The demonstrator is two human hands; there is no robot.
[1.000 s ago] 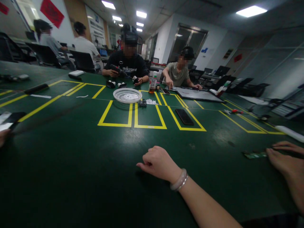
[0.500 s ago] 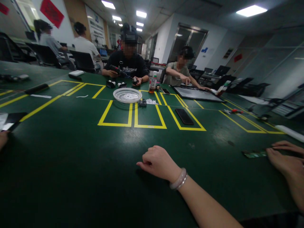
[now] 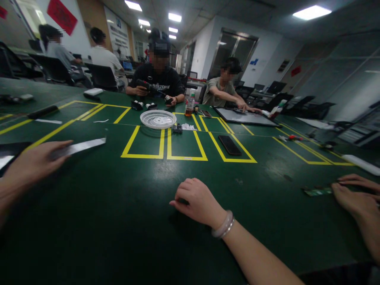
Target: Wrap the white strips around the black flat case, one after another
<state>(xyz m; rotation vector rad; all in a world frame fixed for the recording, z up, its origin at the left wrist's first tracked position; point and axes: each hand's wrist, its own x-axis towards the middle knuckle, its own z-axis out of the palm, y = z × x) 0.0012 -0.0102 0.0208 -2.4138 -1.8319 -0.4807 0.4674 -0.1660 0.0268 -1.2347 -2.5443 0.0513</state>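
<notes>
My right hand [image 3: 194,200], with a pale bangle [image 3: 223,225] at the wrist, rests over the bare green tabletop [image 3: 133,225] in front of me. Its fingers are loosely curled under with the thumb beside them, and nothing shows in them. A black phone [image 3: 229,145] lies beyond it, inside a yellow tape outline. My left hand is out of view. The hand at the left edge [image 3: 38,160] comes in from the side and appears to be a neighbour's; it holds a whitish flat strip [image 3: 87,145].
A white round basket [image 3: 158,118], a small dark part [image 3: 177,128] and a bottle [image 3: 190,103] stand mid-table. Across sit two people, one with a power drill [image 3: 145,85], one at a large flat panel [image 3: 247,116]. At right, a neighbour's hands [image 3: 353,198] hold a green circuit board [image 3: 317,192].
The neighbour's hand at left has come further in, now with the whitish strip. My right hand stays nearly in place. The person at the panel has moved a hand over it.
</notes>
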